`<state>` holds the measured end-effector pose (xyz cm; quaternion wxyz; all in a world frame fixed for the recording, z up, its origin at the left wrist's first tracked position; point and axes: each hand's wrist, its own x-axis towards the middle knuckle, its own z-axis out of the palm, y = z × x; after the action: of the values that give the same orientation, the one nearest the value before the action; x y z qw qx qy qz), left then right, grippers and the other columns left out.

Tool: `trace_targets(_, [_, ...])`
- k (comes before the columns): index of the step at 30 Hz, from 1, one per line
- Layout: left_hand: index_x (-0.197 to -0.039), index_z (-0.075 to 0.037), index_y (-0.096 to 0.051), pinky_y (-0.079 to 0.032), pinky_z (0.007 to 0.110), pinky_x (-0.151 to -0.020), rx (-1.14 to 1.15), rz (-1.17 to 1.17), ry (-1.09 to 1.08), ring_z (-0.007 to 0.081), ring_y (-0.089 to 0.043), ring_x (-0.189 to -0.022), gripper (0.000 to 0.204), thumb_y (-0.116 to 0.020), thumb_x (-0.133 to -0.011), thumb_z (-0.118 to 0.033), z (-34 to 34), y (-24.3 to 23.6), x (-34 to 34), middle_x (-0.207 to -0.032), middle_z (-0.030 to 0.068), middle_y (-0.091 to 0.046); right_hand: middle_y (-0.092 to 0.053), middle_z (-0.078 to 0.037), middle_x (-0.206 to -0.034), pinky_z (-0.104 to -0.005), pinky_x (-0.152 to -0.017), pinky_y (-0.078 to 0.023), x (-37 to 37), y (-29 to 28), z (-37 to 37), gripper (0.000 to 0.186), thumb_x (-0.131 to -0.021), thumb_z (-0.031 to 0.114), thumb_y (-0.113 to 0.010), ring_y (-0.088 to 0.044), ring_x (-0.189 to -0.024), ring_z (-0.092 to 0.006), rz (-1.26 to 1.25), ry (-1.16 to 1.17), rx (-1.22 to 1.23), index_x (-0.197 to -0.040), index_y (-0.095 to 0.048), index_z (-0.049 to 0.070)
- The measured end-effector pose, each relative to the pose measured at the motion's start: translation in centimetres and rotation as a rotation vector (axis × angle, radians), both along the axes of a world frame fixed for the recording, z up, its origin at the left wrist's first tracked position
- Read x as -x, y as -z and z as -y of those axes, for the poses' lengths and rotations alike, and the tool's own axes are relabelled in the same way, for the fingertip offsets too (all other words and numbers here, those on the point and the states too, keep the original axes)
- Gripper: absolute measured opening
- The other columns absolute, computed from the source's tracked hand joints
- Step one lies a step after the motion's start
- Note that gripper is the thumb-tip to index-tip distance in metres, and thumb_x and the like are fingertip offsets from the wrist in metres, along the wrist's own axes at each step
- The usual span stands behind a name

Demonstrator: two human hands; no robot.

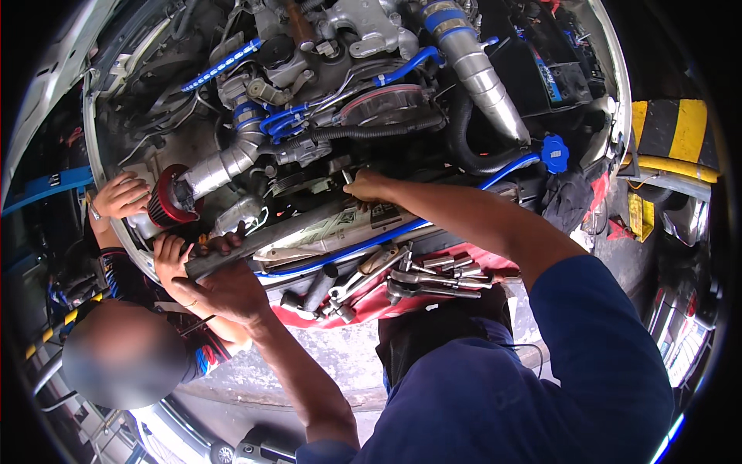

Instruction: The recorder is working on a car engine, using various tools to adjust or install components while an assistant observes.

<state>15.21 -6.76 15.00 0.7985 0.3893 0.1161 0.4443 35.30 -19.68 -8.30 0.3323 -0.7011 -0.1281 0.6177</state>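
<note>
My right hand (pixel 369 188) reaches into the front of an engine bay, its fingers closed round a small metal tool (pixel 347 178). Only a short shiny end of that tool shows; its kind is hidden. Just ahead is the engine (pixel 386 104) with its round fan housing. My left hand (pixel 236 292) lies at the bay's left front with the thumb out and fingers stretched over the dark front panel (pixel 270 236). It holds nothing that I can see. A blue hose (pixel 348 243) runs along the front edge, between my two arms.
A co-worker's hands (pixel 122 195) are by the red cone air filter (pixel 164 197) and close to my left hand. Ratchets and sockets (pixel 433 280) lie on a red cloth (pixel 371 309) before me. A silver pipe (pixel 487 89) and battery (pixel 564 69) stand at the right.
</note>
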Motion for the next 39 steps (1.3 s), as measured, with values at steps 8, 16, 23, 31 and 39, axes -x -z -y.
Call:
trace_targets(8, [-0.128, -0.002, -0.056, -0.041, 0.023, -0.05, -0.245, -0.579, -0.365, 0.0063, -0.037, -0.052, 0.04, -0.042, -0.104, -0.032, 0.7, -1.9, -0.2, -0.103, -0.0003, -0.062, -0.071, -0.028, -0.106, -0.0472, -0.09, -0.052, -0.7, 0.4, 0.1, 0.057, -0.095, 0.047, -0.062, -0.068, -0.102, -0.0425, 0.57, -0.501, 0.034, -0.114, -0.07, -0.006])
trace_targets(16, [-0.122, 0.001, -0.053, -0.034, 0.024, -0.04, -0.166, -0.053, 0.002, 0.0073, -0.031, -0.044, 0.036, -0.047, -0.107, -0.031, -1.7, -0.3, -0.8, -0.081, 0.0019, -0.051, -0.072, -0.019, -0.079, -0.0381, -0.06, -0.055, -0.2, 0.9, 0.0, 0.05, -0.101, 0.039, -0.058, -0.071, -0.065, -0.0248, 0.242, -0.169, -0.006, -0.094, -0.068, -0.009])
trace_targets(23, [-0.1, -0.002, -0.054, -0.033, 0.024, -0.035, -0.293, -0.117, 0.071, 0.0078, -0.045, -0.047, 0.02, -0.068, -0.096, -0.015, 2.7, -0.5, -7.1, -0.08, 0.011, -0.059, -0.069, -0.012, -0.077, -0.0331, -0.056, -0.054, 0.0, 1.6, 0.8, 0.045, -0.105, 0.037, -0.051, -0.069, -0.061, -0.0195, -0.237, 0.109, -0.118, -0.092, -0.065, -0.004])
trace_targets(31, [-0.098, 0.0, -0.058, -0.047, 0.023, -0.044, -0.43, -0.13, 0.09, 0.0127, -0.059, -0.061, 0.025, -0.077, -0.09, -0.016, 2.4, 0.2, -11.1, -0.09, 0.0165, -0.063, -0.064, -0.008, -0.072, -0.0307, -0.049, -0.049, 0.5, 1.4, 1.1, 0.045, -0.104, 0.041, -0.054, -0.064, -0.05, -0.0163, -0.174, 0.194, -0.152, -0.087, -0.062, -0.001])
trace_targets(39, [-0.099, 0.001, -0.055, -0.045, 0.027, -0.042, -0.51, -0.233, 0.323, 0.014, -0.056, -0.051, 0.036, -0.072, -0.095, -0.03, 4.0, 0.5, -14.4, -0.078, 0.0132, -0.063, -0.065, -0.01, -0.063, -0.0341, -0.046, -0.048, 0.6, 2.3, 1.0, 0.053, -0.106, 0.041, -0.048, -0.062, -0.048, -0.0182, -0.161, 0.205, -0.239, -0.079, -0.065, -0.001])
